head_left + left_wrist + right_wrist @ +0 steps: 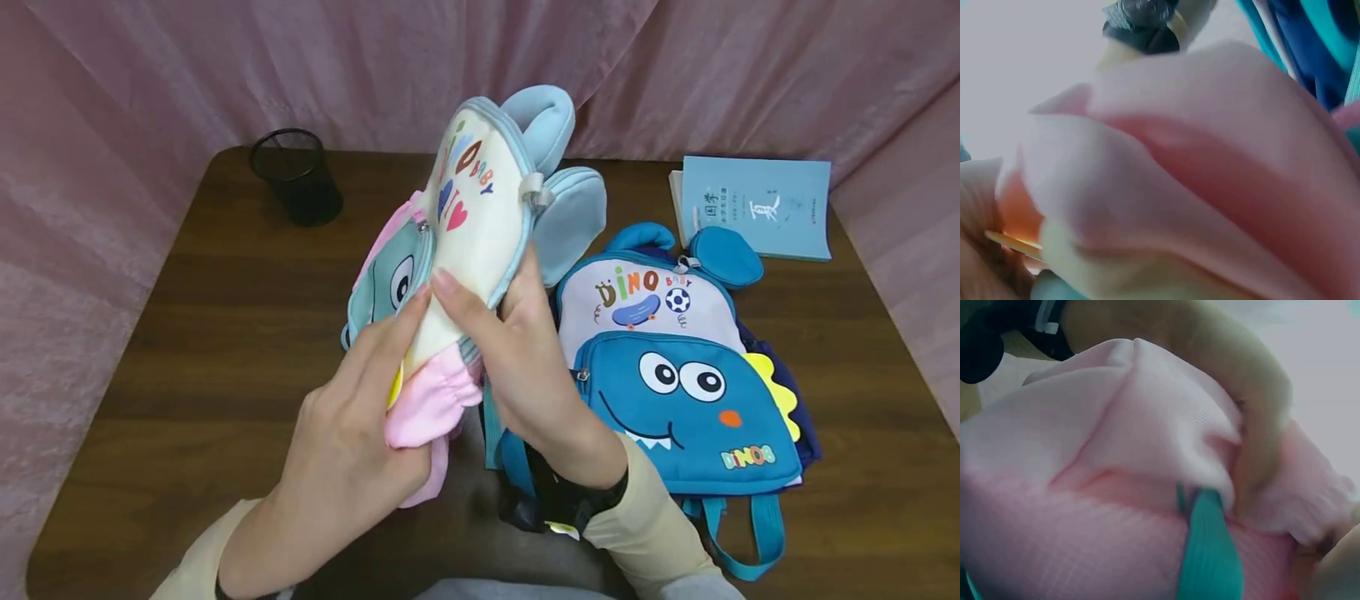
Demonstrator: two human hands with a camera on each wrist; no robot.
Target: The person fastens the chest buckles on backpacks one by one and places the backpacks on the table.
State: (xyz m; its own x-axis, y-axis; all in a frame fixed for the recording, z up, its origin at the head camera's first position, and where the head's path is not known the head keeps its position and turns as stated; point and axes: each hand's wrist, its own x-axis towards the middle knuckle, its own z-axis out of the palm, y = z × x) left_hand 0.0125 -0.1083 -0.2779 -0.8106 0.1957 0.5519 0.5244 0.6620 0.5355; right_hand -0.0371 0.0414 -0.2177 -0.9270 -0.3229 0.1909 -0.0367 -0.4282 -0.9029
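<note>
A small child's backpack (480, 250) is held up and bent in the middle of the head view, with a cream top panel, a light-blue pocket with a cartoon eye, and pink fabric. Its two padded light-blue ears point up and right. My left hand (337, 433) grips the lower left side, fingers along the cream panel's edge. My right hand (532, 375) holds the right edge, thumb on the cream panel and fingers behind it. Both wrist views are filled by the bag's pink fabric (1222, 106); a teal strap (1210, 550) crosses it in the right wrist view.
To the right lies a blue dinosaur backpack (697, 417), its straps close to my right forearm. A black mesh pen holder (307, 192) stands at the back left of the wooden table (187, 375). Light-blue books (787, 208) lie at the back right, before a pink curtain.
</note>
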